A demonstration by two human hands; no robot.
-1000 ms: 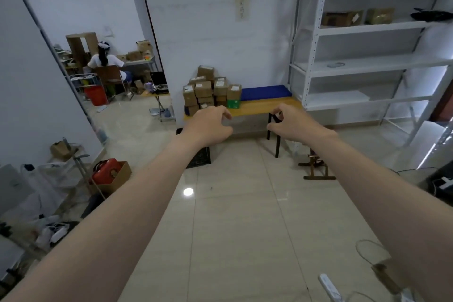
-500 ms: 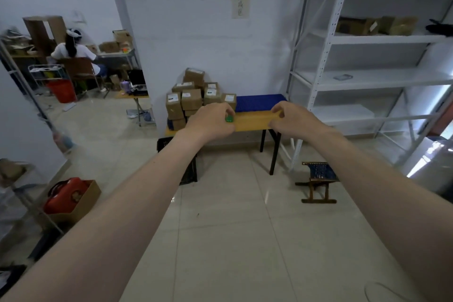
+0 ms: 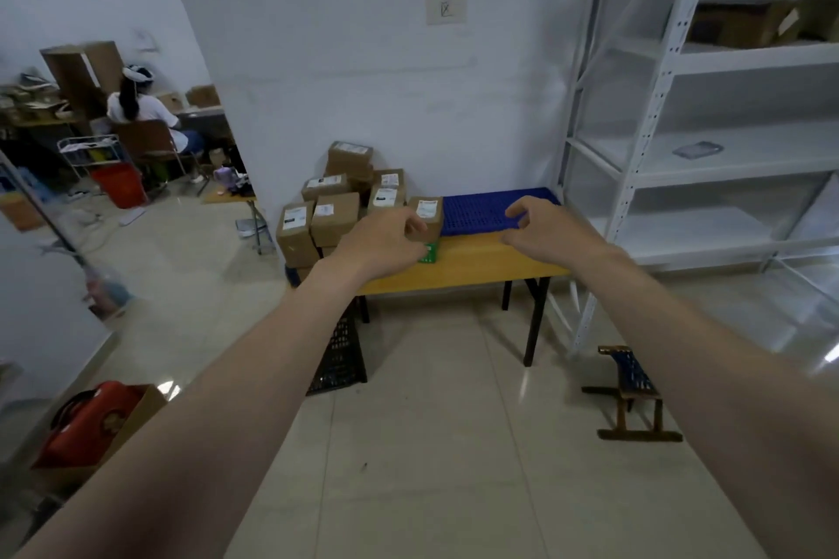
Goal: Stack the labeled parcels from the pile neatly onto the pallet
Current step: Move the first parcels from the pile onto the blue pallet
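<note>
A pile of brown labeled parcels (image 3: 336, 213) sits on the left end of a yellow table (image 3: 467, 268) against the wall. A blue plastic pallet (image 3: 481, 211) lies on the table's right part with nothing on it. Both my arms reach forward, well short of the table. My left hand (image 3: 381, 245) hangs in front of the parcel pile with loosely curled fingers and holds nothing. My right hand (image 3: 545, 231) hovers in front of the pallet, fingers also loosely curled and empty. A small green box (image 3: 429, 252) peeks out beside my left hand.
White metal shelving (image 3: 681, 141) stands right of the table. A low wooden stool (image 3: 633, 390) sits on the floor at the right, a black crate (image 3: 338, 354) under the table. A person sits at a desk (image 3: 140, 109) in the far left room. A red bag (image 3: 91, 422) lies lower left.
I have come closer to the table; parcels and pallet look larger. Both hands stay outstretched and empty, now a little further apart.
</note>
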